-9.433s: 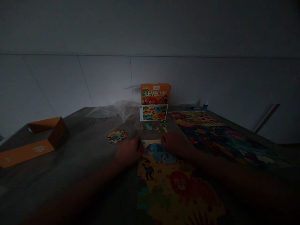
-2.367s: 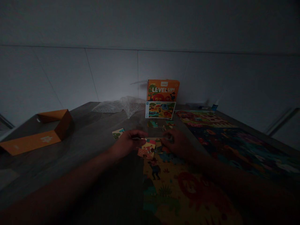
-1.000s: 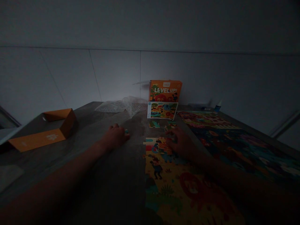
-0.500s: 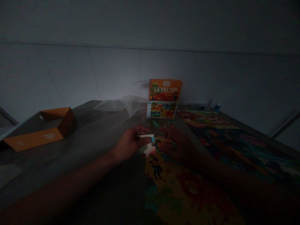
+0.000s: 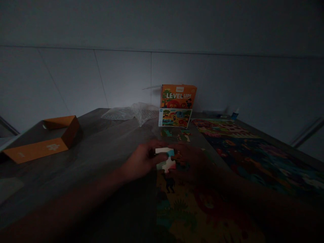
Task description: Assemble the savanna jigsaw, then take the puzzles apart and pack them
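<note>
Puzzle piece [image 5: 165, 161], pale with a blue corner and a reddish lower part, sits in your left grip [image 5: 145, 159], pinched with the thumb across its face; it is over the upper-left end of the joined puzzle [image 5: 177, 209], which spreads out below and to the right of that grip, with a dark-clothed figure and a green crocodile showing. Your right grip [image 5: 192, 162] is just right of the piece, dark and blurred, its fingers reaching toward it; you cannot tell from here whether it grasps anything. Just ahead of both grips lie loose pieces [image 5: 166, 133] on the grey surface [image 5: 113, 135]; beyond them your picture card [image 5: 175, 118] stands upright in front of the orange box [image 5: 179, 96] lettered LEVEL UP!; ahead and left of your left grip is crumpled bubble wrap [image 5: 139, 113]; well to its left is an orange open tray [image 5: 37, 152]; right of your right grip lies a dark-blue puzzle [image 5: 248, 148], with a small blue bottle [image 5: 235, 115] past its far end.
</note>
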Tool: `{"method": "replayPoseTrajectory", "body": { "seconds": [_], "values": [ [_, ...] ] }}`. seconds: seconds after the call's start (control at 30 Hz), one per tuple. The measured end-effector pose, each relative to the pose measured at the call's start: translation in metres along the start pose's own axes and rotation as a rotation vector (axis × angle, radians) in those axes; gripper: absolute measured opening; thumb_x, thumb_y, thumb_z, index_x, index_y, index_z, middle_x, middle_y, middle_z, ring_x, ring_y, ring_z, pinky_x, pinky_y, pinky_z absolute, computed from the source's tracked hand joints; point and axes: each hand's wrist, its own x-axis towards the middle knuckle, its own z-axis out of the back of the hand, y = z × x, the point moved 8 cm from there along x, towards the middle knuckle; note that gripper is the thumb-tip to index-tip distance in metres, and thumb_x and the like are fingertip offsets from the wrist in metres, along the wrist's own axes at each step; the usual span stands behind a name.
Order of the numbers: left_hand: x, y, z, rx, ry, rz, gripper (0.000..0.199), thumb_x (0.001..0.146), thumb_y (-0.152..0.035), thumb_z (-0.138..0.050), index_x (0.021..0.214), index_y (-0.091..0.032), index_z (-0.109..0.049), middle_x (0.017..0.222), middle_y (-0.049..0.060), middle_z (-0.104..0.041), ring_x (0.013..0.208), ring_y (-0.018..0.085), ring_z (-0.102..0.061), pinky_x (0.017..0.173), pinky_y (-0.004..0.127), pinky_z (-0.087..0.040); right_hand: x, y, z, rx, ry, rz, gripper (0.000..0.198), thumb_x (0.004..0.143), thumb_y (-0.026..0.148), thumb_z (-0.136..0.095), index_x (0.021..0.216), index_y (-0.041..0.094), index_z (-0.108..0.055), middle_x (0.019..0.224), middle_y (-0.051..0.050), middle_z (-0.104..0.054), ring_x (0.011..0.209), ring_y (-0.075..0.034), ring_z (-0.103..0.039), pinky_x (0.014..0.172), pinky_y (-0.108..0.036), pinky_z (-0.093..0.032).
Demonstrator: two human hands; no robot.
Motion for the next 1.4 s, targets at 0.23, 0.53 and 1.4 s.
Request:
{"method": "replayPoseTrajectory", "body": {
  "seconds": [0.23,0.53,1.4],
  "values": [
    [-0.006,-0.029,0.013,0.687,-0.036,-0.408,0.050,0.086,-0.033,-0.066,0.130,-0.017,-0.050,0.116,0.011,-0.060,0.109,0.025,-0.054,0.095,0.040,-0.047,-0.002,-0.020,0.002,-0.024,-0.051,-0.176,0.049,0.083,0.038,-0.064,0.125,0.020,-0.048,0.111,-0.012,-0.064,0.094,-0.027,-0.066,0.078,-0.040,-0.054],
    [-0.007,-0.027,0.010,0.656,-0.028,-0.413,0.051,0.083,-0.030,-0.068,0.128,-0.019,-0.047,0.120,0.010,-0.055,0.113,0.026,-0.051,0.097,0.041,-0.046,-0.001,-0.018,0.004,-0.018,-0.057,-0.147,0.049,0.081,0.041,-0.068,0.122,0.020,-0.049,0.110,-0.012,-0.065,0.097,-0.027,-0.065,0.080,-0.039,-0.054],
    [0.004,0.023,0.031,0.632,0.331,-0.175,0.040,0.079,-0.026,-0.066,0.118,-0.017,-0.064,0.116,0.011,-0.062,0.111,0.026,-0.056,0.099,0.042,-0.044,-0.001,-0.028,-0.011,0.084,0.044,-0.173,0.031,0.087,0.032,-0.060,0.114,0.017,-0.064,0.107,-0.011,-0.058,0.093,-0.023,-0.061,0.079,-0.039,-0.054]
  ]
}}
